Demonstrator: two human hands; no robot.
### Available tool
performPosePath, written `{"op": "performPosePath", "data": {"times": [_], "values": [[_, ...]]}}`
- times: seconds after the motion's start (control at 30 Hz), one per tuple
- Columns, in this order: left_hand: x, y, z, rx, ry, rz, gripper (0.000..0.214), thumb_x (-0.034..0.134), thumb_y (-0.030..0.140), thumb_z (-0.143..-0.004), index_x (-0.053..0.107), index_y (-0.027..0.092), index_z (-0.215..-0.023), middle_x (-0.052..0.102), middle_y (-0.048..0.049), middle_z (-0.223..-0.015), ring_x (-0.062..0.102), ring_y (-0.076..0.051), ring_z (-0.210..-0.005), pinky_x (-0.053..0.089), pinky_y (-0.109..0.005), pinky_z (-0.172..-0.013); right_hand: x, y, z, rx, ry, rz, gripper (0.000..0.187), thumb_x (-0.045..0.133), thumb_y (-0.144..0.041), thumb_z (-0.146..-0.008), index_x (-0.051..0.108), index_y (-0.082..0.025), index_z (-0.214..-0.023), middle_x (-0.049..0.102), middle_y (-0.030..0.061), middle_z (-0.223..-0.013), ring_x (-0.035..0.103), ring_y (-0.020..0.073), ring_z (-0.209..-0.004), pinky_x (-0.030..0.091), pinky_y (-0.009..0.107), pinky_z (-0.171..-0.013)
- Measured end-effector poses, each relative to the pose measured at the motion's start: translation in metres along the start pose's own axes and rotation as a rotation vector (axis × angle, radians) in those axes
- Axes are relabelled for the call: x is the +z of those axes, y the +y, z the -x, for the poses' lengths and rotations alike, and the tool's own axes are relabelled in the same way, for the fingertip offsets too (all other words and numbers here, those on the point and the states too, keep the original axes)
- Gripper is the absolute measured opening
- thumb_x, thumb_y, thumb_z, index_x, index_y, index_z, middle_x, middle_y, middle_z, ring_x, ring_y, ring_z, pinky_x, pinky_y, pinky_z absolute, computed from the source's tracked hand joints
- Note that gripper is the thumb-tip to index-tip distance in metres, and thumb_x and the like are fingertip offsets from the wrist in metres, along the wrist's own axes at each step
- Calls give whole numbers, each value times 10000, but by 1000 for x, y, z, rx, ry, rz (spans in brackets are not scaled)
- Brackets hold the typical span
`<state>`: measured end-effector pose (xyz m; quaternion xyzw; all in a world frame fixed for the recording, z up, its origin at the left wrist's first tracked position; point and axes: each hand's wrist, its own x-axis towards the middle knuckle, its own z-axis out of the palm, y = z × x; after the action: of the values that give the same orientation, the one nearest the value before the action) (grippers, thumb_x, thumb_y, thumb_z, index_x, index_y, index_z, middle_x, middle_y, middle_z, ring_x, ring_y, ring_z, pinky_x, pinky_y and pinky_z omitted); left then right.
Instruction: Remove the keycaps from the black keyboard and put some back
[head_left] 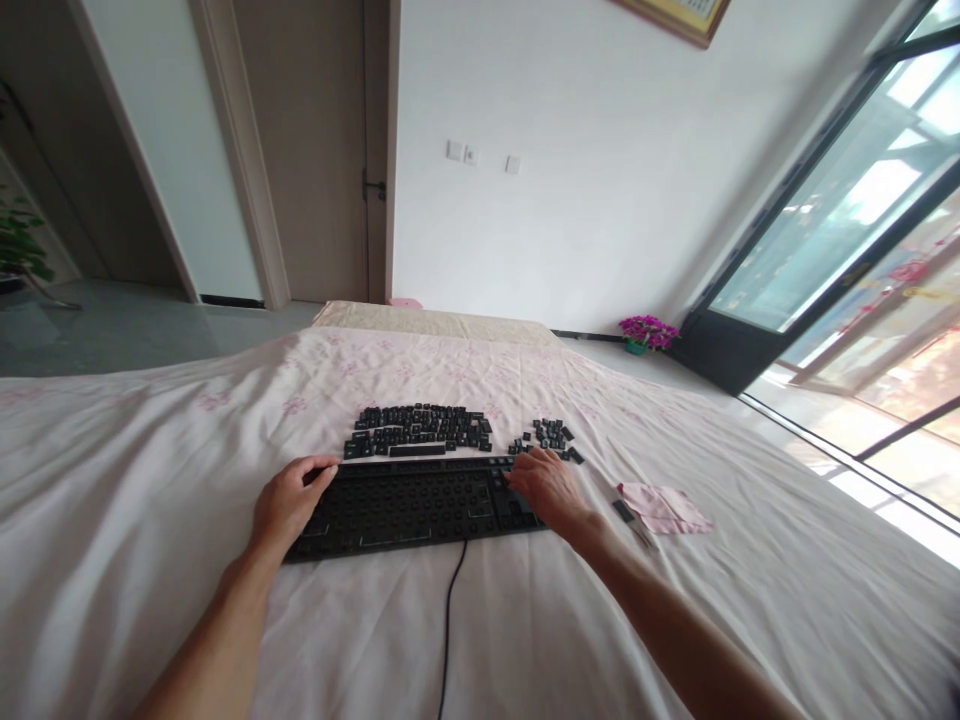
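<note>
A black keyboard (pixel 409 505) with its keycaps taken off lies on the pale pink sheet, its cable (pixel 448 620) running toward me. My left hand (pixel 289 500) grips the keyboard's left end, fingers curled over the top corner. My right hand (pixel 546 485) lies palm down on the keyboard's right end, fingers stretched toward the small pile of loose keycaps (pixel 551 437). Beyond the keyboard the larger group of black keycaps (pixel 416 430) is laid out in rows.
A pink cloth (pixel 664 505) and a small dark tool (pixel 624 511) lie right of the keyboard. The sheet-covered surface (pixel 150 480) stretches wide on all sides. A pot of purple flowers (pixel 646 332) stands on the floor by the glass door (pixel 847 220).
</note>
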<state>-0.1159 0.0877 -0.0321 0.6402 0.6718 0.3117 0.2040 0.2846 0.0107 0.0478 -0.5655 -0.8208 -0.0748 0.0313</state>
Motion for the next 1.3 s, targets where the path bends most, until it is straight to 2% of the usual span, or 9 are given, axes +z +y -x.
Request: {"op": "performPosePath", "data": {"times": [0.2, 0.43, 0.53, 0.67, 0.77, 1.13, 1.3], "values": [[0, 1, 0, 5, 9, 1, 318, 536, 470, -807, 724, 298, -997, 736, 13, -1048, 667, -207, -926, 484, -255, -797, 4, -2, 1, -37, -6, 49, 217, 529, -251, -939, 702, -220, -811, 635, 34, -844, 495, 178, -826, 266, 318, -719], [0, 0, 0, 10, 7, 14, 318, 532, 471, -808, 720, 302, -1001, 729, 16, -1059, 660, -204, -943, 481, -258, -824, 18, -7, 7, -37, 28, 151, 203, 473, -182, -947, 659, -207, -871, 609, 40, -860, 499, 186, -797, 290, 329, -715], [-1, 1, 0, 5, 6, 11, 316, 532, 473, -810, 718, 305, -1001, 726, 17, -1064, 657, -208, -952, 476, -269, -828, 24, -14, 14, -10, 43, 197, 183, 481, -141, -919, 647, -189, -980, 610, 69, -930, 508, 211, -830, 319, 348, -736], [-1, 1, 1, 1, 2, 12, 321, 532, 477, -811, 717, 303, -1006, 728, 13, -1064, 655, -215, -958, 473, -273, -812, 29, -23, 23, 10, 46, 237, 349, 457, -95, -890, 576, -170, -1210, 609, 111, -1009, 509, 245, -869, 359, 376, -761], [-1, 2, 1, -13, 3, 5, 330, 524, 486, -815, 715, 301, -1011, 726, 8, -1077, 657, -217, -951, 472, -277, -795, 32, -27, 26, 20, 37, 255, 427, 445, -66, -868, 540, -155, -1275, 610, 128, -1038, 505, 265, -895, 374, 395, -774], [-1, 3, 2, -10, 0, 14, 327, 522, 473, -818, 714, 294, -1013, 723, 4, -1094, 654, -218, -966, 467, -284, -815, 25, -32, 22, 32, -27, 239, 422, 465, -35, -814, 605, -144, -1197, 618, 136, -1038, 516, 269, -918, 375, 390, -767], [-1, 2, 1, -16, -6, 11, 317, 518, 469, -824, 710, 296, -1007, 725, 3, -1083, 658, -217, -958, 468, -283, -796, 13, -1, 14, 75, -2, 34, 346, 482, -76, -844, 698, -255, -1046, 648, 56, -1012, 542, 201, -940, 368, 304, -797]]}}
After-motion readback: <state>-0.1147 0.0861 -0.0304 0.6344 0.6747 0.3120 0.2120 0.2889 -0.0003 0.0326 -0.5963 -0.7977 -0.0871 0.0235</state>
